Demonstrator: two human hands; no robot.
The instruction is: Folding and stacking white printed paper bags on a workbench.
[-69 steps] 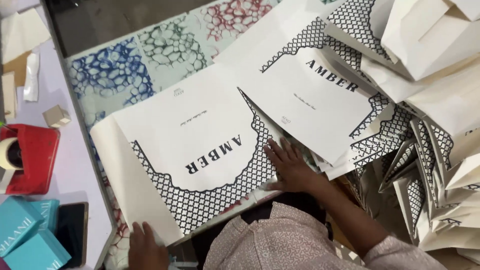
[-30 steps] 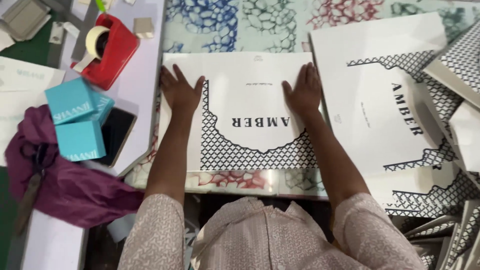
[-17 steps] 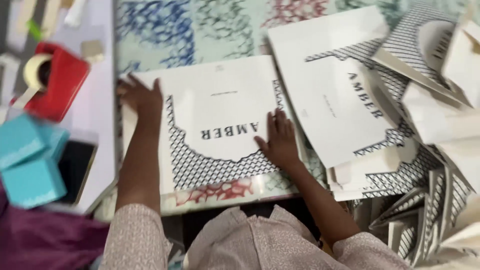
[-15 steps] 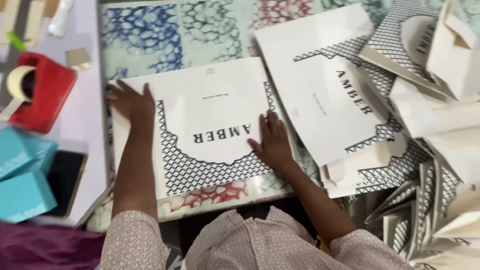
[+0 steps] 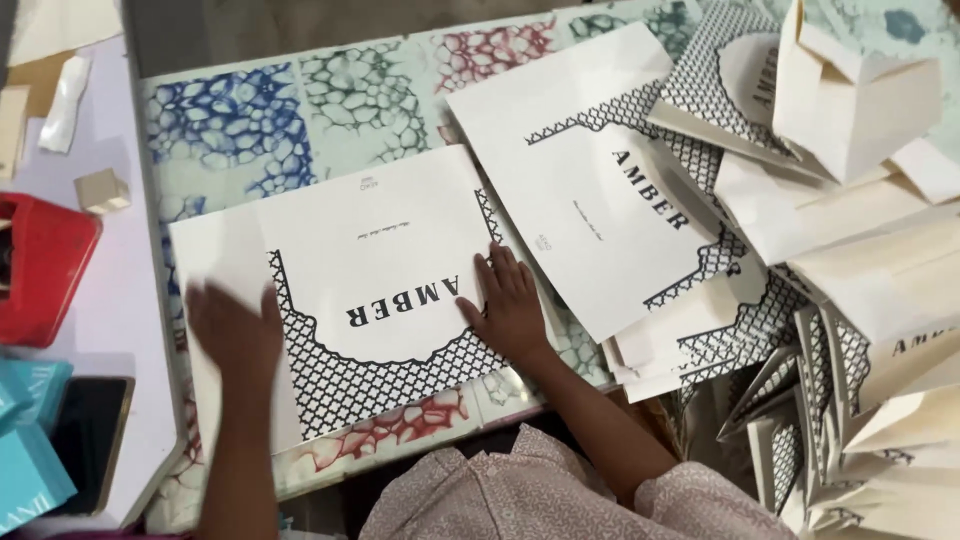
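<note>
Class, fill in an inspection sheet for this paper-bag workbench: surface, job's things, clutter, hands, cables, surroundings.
Surface: tabletop with blue, green and red cell patterns.
Job's things: flat white paper bag with black lattice border, lying flat.
Clutter: second flat bag; heap of folded cream bags; red tape dispenser; teal boxes; dark phone.
Hands: left hand blurred, on bag's left part; right hand flat on its right edge.
Cables: nothing seen.
Surroundings: grey floor.

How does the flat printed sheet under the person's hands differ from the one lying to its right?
The sheet under the hands lies nearly square to the table edge, pressed by the left hand and right hand. The right-hand sheet lies tilted, untouched, overlapping a pile of folded bags. Both are white with a black lattice border and dark lettering.
</note>
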